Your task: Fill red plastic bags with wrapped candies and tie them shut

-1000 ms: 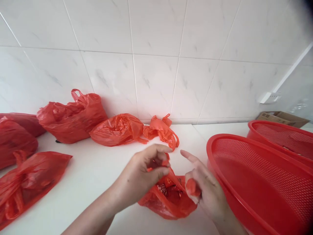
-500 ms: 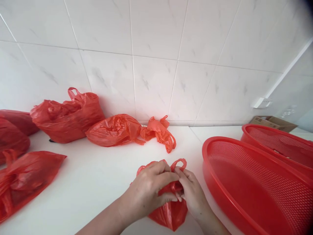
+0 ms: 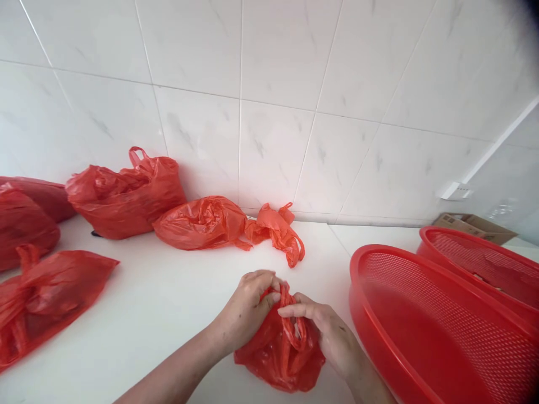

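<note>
A small red plastic bag [image 3: 280, 359] sits on the white table in front of me, its handles bunched upward. My left hand [image 3: 252, 306] pinches the gathered handle at the top left of this bag. From the right, my right hand [image 3: 326, 331] curls round the bag's handles, its index finger reaching across them. The right thumb is hidden behind the plastic, and the contents of the bag cannot be made out.
Two red mesh baskets [image 3: 421, 325] stand close on the right. Along the tiled wall lie a crumpled red bag [image 3: 280, 227], a bundled one [image 3: 204, 221] and a full one [image 3: 126, 196]. Another tied bag [image 3: 59, 297] is at left. A cardboard box [image 3: 475, 224] sits far right.
My left hand has moved slightly left and now pinches the bag's top. The bag's handles have been brought together and upward between both hands. The view has shifted a little.
</note>
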`<state>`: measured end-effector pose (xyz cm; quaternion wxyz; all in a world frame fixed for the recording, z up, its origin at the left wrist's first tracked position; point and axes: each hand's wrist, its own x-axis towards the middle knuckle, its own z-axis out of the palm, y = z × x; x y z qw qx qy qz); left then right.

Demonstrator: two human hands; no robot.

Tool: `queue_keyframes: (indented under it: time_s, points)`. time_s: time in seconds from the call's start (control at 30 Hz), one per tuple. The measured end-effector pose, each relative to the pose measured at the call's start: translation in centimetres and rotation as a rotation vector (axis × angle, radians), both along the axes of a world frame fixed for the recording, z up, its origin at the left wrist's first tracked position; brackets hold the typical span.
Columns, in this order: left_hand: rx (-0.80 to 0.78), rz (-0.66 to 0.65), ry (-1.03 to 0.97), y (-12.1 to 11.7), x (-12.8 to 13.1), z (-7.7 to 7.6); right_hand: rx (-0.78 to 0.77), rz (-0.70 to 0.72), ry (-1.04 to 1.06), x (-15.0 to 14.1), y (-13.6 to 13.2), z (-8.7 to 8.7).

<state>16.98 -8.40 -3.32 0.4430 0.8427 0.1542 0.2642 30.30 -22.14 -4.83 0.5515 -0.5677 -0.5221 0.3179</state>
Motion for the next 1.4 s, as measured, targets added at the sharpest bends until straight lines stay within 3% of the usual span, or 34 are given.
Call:
queue_keyframes:
  time_s: [0.1, 0.27, 0.33, 0.47, 0.7, 0.8, 1.03, 1.4]
  points:
    - [-0.043, 0.037, 0.088, -0.2, -0.1, 0.2, -0.069, -0.065, -0.039, -0.5, 0.2, 0.1]
    - [-0.007, 0.049, 0.122, -0.8, 0.0, 0.5, -0.052, -0.399, -0.182, -0.2, 1.1, -1.1]
    - [0.017, 0.038, 0.135, -1.0, 0.1, 0.6, -0.078, -0.446, -0.237, 0.1, 1.2, -1.4]
    - [0.092, 0.009, 0.163, -1.3, 0.0, 0.4, -0.170, -0.393, -0.095, 0.1, 1.1, -1.2]
    - [0.347, -0.065, 0.125, -0.7, 0.3, -0.1, -0.111, -0.164, 0.166, 0.4, 0.5, -0.4]
    - [0.430, -0.079, 0.117, -0.5, 0.2, 0.1, -0.064, -0.214, 0.215, 0.8, 0.5, -0.6]
    - [0.584, -0.108, -0.059, -1.5, -2.4, 1.6, -0.014, -0.576, -0.125, 1.8, 1.3, -2.2]
    - [0.458, -0.296, -0.068, -2.8, -7.2, 3.9, 0.017, -0.738, -0.523, 3.3, 1.5, -3.0]
